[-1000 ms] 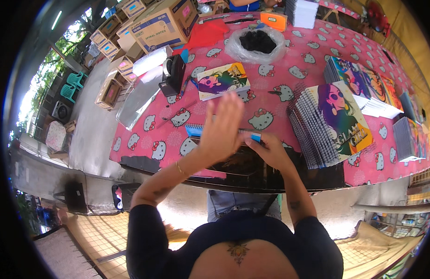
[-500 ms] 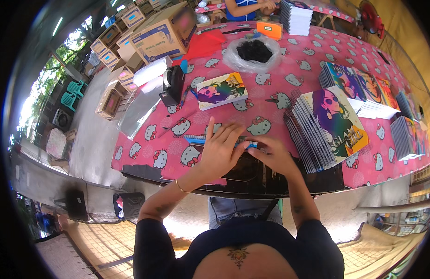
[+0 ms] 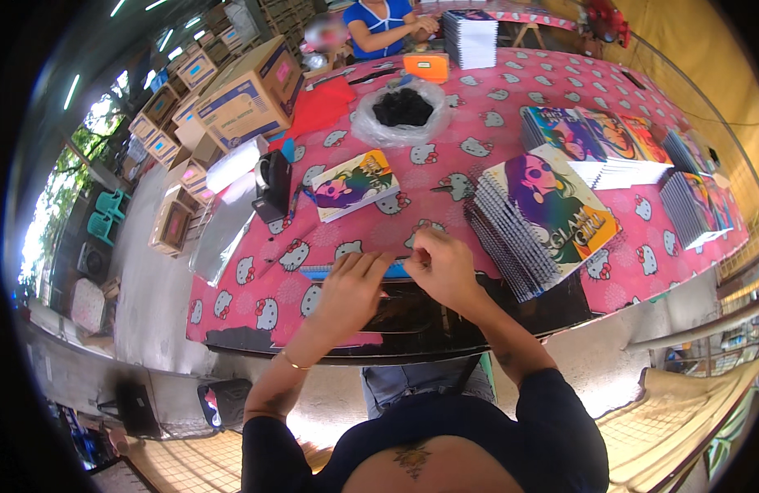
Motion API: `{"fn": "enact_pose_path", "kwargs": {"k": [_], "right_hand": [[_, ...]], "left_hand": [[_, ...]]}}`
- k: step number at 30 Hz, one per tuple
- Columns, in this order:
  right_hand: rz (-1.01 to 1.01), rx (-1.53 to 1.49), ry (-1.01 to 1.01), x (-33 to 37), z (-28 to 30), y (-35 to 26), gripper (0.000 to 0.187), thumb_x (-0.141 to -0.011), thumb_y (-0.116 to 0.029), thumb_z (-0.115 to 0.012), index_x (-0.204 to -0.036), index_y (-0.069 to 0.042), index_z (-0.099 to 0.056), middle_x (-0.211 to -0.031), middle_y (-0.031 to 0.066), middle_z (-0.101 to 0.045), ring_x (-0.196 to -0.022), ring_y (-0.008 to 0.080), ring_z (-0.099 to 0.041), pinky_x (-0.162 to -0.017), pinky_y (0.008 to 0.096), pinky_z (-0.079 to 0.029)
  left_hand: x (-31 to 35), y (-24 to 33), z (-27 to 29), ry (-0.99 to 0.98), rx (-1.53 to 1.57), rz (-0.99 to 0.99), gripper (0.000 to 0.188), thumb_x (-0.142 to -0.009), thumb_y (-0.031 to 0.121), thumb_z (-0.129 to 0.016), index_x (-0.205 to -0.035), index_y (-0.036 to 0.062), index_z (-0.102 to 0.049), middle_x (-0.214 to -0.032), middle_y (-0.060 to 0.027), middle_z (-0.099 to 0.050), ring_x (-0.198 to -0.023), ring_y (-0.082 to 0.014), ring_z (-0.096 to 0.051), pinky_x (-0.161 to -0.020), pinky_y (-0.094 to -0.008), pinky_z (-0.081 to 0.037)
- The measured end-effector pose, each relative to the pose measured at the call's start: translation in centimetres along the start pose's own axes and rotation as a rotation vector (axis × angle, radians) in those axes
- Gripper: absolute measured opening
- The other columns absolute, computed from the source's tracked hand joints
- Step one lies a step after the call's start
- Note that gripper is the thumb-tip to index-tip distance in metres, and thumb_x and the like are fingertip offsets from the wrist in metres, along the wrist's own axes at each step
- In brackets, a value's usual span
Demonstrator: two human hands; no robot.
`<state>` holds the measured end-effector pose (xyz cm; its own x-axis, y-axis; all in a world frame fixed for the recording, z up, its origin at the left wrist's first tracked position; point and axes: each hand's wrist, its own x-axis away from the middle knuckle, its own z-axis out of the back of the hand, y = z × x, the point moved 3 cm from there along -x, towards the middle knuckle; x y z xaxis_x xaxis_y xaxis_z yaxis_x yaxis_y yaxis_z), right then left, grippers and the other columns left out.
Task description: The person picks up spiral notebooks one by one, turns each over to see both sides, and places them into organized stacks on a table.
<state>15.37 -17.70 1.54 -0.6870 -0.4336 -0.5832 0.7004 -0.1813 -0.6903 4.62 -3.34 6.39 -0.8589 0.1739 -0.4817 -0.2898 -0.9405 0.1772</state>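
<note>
A narrow blue strip [image 3: 318, 269] lies near the table's front edge, with a row of small coil-like teeth along it. My left hand [image 3: 352, 286] is bent over the strip, fingers curled down onto it; their tips are partly hidden. Just to its right, my right hand [image 3: 442, 267] is raised with thumb and fingers pinched together. Whatever is in that pinch is too small to make out. Beyond my hands lies a small stack of notebooks [image 3: 357, 186] with a colourful cover. A fanned stack of spiral notebooks [image 3: 552, 209] stands right of my right hand.
A clear plastic bag [image 3: 364, 117] of black pieces sits farther back. A black case [image 3: 272, 186] stands at the left, near cardboard boxes [image 3: 248, 90]. More notebook stacks [image 3: 622, 148] line the right side. Across the table a person in blue [image 3: 379, 33] works beside a white stack [image 3: 471, 41].
My right hand has lifted off the strip's right end and closed into a pinch. My left hand has gone from outstretched fingers to curled ones over the strip. The view has shifted.
</note>
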Motion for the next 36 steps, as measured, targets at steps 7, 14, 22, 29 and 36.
{"fn": "enact_pose_path", "kwargs": {"k": [7,14,22,29,36], "right_hand": [[0.263,0.168,0.503,4.0,14.6,-5.4,0.038,-0.078,-0.001,-0.075,-0.115,-0.003,-0.066,-0.118,0.0199,-0.064,-0.109,0.0336,-0.065,-0.091,0.0427,-0.053],[0.361,0.230,0.482,2.8,16.9,-5.5,0.041,-0.089,0.005,-0.067,-0.129,-0.001,-0.063,-0.124,0.0205,-0.067,-0.111,0.0314,-0.068,-0.097,0.0357,-0.052],[-0.035,0.262,0.870,4.6,21.3,-1.5,0.071,-0.094,-0.004,-0.065,-0.154,0.006,-0.030,-0.140,0.0258,-0.058,-0.135,0.0299,-0.051,-0.117,0.0453,-0.031],[-0.077,0.853,0.057,5.3,17.0,0.4,0.048,-0.098,-0.033,-0.057,-0.138,-0.007,-0.061,-0.148,0.0108,-0.056,-0.140,0.0298,-0.048,-0.120,0.0611,-0.021],[0.261,0.488,0.267,5.0,15.5,-4.1,0.051,-0.093,-0.037,-0.067,-0.133,-0.004,-0.064,-0.138,0.0180,-0.059,-0.131,0.0364,-0.054,-0.113,0.0559,-0.033]], "left_hand": [[-6.8,1.8,8.8,0.385,0.392,0.065,0.030,-0.093,-0.005,-0.064,-0.122,0.0018,-0.062,-0.104,-0.0108,-0.069,-0.086,-0.0197,-0.068,-0.078,-0.0338,-0.056],[-18.5,8.0,4.8,0.453,1.095,-0.163,0.049,-0.099,0.027,-0.067,-0.141,0.0076,-0.053,-0.127,-0.0165,-0.058,-0.117,-0.0237,-0.059,-0.095,-0.0398,-0.051],[-24.7,8.3,-8.9,0.185,0.077,-0.277,0.067,-0.086,0.056,-0.074,-0.140,0.0202,-0.062,-0.121,-0.0174,-0.053,-0.107,-0.0344,-0.053,-0.091,-0.0469,-0.045],[-24.7,2.2,-9.9,0.358,0.370,-0.105,0.046,-0.092,0.050,-0.065,-0.116,0.0116,-0.072,-0.120,-0.0200,-0.067,-0.115,-0.0370,-0.064,-0.092,-0.0505,-0.051],[-5.4,-21.5,-9.6,-0.041,-0.189,-0.018,0.025,-0.089,0.020,-0.068,-0.109,0.0056,-0.071,-0.099,-0.0219,-0.071,-0.090,-0.0402,-0.069,-0.078,-0.0502,-0.055]]}}
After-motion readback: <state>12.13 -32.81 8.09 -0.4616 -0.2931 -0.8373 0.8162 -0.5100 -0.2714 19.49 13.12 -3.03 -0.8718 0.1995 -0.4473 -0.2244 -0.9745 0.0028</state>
